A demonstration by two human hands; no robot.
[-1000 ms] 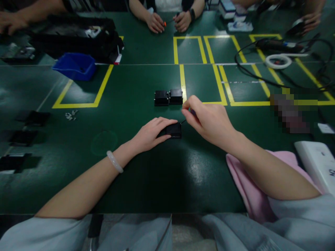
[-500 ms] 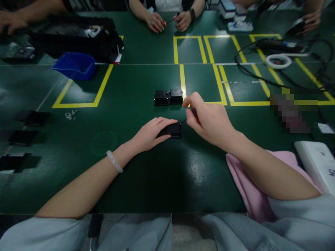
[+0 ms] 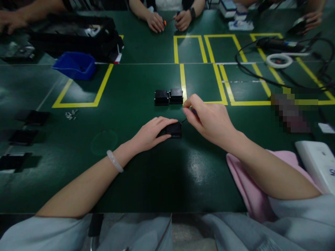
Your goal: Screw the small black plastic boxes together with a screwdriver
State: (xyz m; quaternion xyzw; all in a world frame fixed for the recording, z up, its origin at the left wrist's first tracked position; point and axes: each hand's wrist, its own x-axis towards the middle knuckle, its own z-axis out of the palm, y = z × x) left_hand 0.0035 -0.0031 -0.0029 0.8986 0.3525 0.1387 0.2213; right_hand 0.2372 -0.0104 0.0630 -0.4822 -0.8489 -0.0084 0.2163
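Note:
My left hand (image 3: 150,132) lies over a small black box (image 3: 174,129) on the green table (image 3: 125,104), fingers curled round it and holding it down. My right hand (image 3: 208,118) pinches a thin dark-handled screwdriver (image 3: 192,113) whose tip points down at the box's right top edge. Two more small black boxes (image 3: 168,96) stand side by side just behind, apart from both hands.
A blue bin (image 3: 74,65) and a black tray stand at the back left. Small screws (image 3: 70,115) lie at the left, black parts (image 3: 23,137) along the left edge. Cables and a white ring (image 3: 278,61) at the back right. Other people's hands (image 3: 169,21) work across the table. A pink cloth (image 3: 248,188) under my right arm.
My right hand's fingers have shifted slightly on the screwdriver, as if turning it. My left hand and the box stay put.

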